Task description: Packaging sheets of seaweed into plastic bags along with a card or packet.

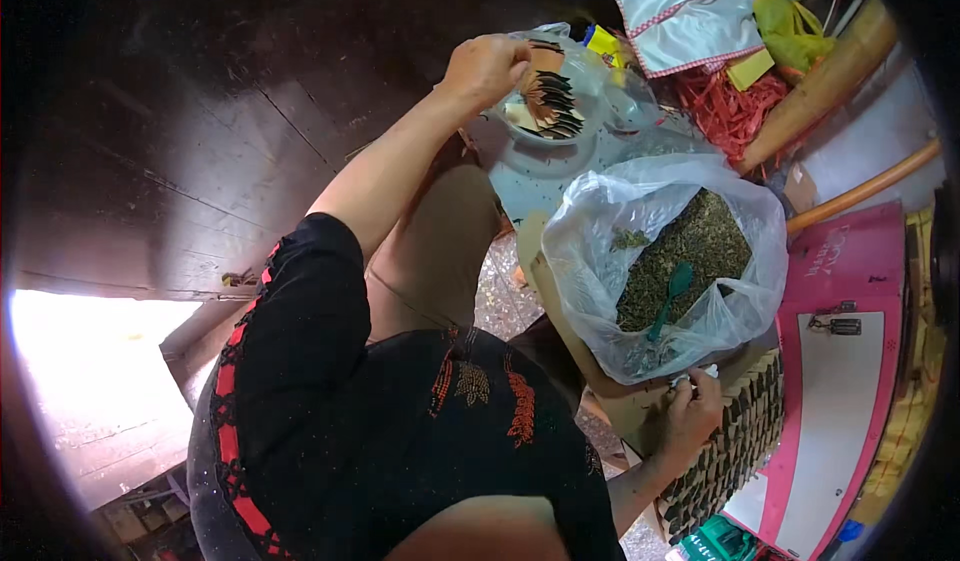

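My left hand (pixel 487 70) reaches forward with curled fingers over a round, pale plastic dish (pixel 592 115). In this dish lie brown leaf-like pieces with black edges (pixel 551 103), fanned and overlapping. Whether the fingers pinch one of them is hidden. An open, translucent plastic bag (pixel 581 276) of dried, crushed greenish-brown leaf (pixel 686 250) stands before me to the right. A dark green plastic spoon (pixel 675 291) rests on the leaf. Just below the bag, my right hand (pixel 694 411) pinches a small white thing (pixel 701 373), too small to identify.
Tight rows of brown pieces with dark ends (pixel 731 441) stand beside my right hand. Beyond the bag are red shredded strips (pixel 731 107), a white cloth with checked trim (pixel 694 17) and a wooden pole (pixel 825 81). A pink cabinet door (pixel 847 261) closes off the right side.
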The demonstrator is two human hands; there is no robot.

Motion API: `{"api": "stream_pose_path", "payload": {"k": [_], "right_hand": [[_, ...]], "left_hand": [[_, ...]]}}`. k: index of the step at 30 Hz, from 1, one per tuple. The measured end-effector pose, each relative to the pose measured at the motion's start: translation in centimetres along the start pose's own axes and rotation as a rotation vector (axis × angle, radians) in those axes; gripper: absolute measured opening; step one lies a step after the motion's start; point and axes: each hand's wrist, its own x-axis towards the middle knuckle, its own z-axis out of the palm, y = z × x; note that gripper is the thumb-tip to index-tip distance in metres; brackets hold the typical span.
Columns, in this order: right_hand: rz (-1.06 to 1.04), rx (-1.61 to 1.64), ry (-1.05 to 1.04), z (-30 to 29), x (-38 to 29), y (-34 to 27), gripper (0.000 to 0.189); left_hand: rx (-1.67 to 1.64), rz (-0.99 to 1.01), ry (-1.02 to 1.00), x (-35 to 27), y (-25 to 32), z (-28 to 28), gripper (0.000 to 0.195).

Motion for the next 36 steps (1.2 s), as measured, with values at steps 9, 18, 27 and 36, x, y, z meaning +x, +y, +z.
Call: {"api": "stream_pose_path", "payload": {"k": [9, 18, 27, 36], "right_hand": [[-0.013, 0.025, 0.028, 0.5, -0.2, 0.4, 0.015], [-0.002, 0.037, 0.027, 0.3, -0.3, 0.1, 0.013], [-0.033, 0.024, 0.046, -0.2, -0.4, 1.2, 0.015], [-0.147, 0.179, 0.121, 0.9, 2.8, -4.4, 0.018]], "left_hand": [[0.278, 0.162, -0.171, 3.6, 0.4, 2.8, 0.015], [0.371, 0.208, -0.301, 4.2, 2.1, 2.0, 0.016], [0.303, 0.086, -0.111, 3.1, 3.2, -3.7, 0.021], [-0.663, -0.020, -0.251, -1.0, 10.6, -2.8, 0.016]]}}
